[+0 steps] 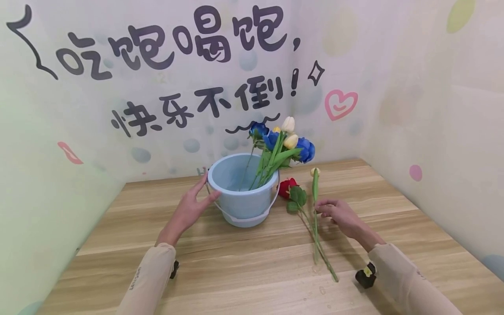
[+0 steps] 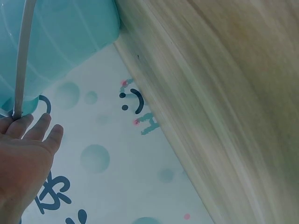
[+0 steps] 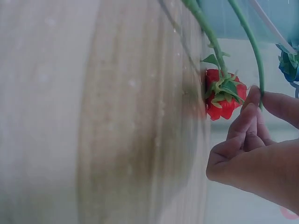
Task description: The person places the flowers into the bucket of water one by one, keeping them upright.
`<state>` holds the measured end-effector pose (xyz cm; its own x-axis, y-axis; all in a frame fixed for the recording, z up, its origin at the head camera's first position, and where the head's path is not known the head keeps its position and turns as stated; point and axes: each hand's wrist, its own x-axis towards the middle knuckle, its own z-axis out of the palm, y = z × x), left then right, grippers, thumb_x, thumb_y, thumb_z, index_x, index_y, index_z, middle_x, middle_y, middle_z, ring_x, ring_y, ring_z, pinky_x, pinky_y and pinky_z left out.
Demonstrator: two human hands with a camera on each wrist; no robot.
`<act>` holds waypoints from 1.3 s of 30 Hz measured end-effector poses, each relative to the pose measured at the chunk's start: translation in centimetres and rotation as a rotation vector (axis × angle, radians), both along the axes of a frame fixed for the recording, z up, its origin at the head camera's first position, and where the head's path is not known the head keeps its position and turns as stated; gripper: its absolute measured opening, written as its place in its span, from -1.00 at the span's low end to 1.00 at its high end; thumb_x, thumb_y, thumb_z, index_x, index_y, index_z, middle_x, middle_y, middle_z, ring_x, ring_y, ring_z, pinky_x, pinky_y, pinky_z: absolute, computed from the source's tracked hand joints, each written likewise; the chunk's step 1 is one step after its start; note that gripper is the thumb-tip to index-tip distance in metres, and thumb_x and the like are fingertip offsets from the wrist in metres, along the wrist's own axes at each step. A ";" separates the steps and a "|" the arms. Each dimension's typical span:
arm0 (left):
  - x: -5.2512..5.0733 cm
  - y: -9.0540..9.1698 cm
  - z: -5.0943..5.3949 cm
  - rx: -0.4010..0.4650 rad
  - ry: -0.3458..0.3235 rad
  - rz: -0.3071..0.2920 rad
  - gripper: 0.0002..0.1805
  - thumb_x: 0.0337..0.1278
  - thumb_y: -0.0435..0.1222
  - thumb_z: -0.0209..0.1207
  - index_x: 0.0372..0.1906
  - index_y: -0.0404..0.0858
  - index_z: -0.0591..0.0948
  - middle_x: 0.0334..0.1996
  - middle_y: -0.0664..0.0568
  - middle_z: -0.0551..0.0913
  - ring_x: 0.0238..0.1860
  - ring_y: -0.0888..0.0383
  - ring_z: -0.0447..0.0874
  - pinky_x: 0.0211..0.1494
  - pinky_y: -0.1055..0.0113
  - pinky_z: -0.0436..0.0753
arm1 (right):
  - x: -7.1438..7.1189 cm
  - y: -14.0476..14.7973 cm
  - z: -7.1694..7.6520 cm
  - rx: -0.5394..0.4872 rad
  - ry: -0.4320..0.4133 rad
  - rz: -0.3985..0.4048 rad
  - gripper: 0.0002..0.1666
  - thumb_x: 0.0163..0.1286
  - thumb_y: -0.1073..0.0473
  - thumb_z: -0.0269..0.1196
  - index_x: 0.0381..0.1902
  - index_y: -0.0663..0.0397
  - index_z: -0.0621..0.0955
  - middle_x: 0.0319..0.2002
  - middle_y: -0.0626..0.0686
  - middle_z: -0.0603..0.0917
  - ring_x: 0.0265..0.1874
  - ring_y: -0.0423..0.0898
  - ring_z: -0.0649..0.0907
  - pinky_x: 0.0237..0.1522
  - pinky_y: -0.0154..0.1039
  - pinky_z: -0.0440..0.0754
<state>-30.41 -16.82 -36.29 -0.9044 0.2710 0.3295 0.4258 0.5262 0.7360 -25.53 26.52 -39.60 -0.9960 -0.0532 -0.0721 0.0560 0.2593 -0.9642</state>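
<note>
A light blue bucket [image 1: 246, 205] stands upright on the wooden table. My left hand [image 1: 188, 212] rests against its left side, the thumb by the front rim; in the left wrist view, the straight fingers [image 2: 55, 135] touch it near the white handle [image 2: 21, 60]. Several blue flowers [image 1: 305, 150] and pale tulips [image 1: 290, 141] lean over the bucket's right rim, stems inside. Right of the bucket, my right hand [image 1: 341, 215] pinches the green stem of a single white tulip [image 1: 315, 186] between thumb and finger. Beside it a red rose [image 1: 287, 188] lies on the table, its stem crossing the tulip's.
The wooden table [image 1: 252, 271] meets a pale printed wall [image 1: 165, 157] behind the bucket and another wall on the right. Black wrist devices [image 1: 366, 275] sit below both sleeves. A few drop-like marks show on the table near the front.
</note>
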 end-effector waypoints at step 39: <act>-0.3 0.0 -0.1 -0.019 0.014 0.001 -0.10 0.43 0.13 0.19 0.68 -0.06 0.09 0.61 -0.12 0.09 0.59 -0.25 0.01 0.51 -0.36 0.10 | 0.3 0.5 2.0 -0.055 0.086 -0.003 -0.77 0.57 0.17 0.21 0.01 0.25 0.58 -0.23 -0.10 0.64 -0.20 -0.11 0.53 -0.20 -0.20 0.40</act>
<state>-30.75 -16.86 -36.35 -0.9000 0.2764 0.3371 0.4356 0.5402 0.7200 -25.24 27.03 -37.63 -0.9985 -0.0519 0.0162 -0.0266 0.2060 -0.9782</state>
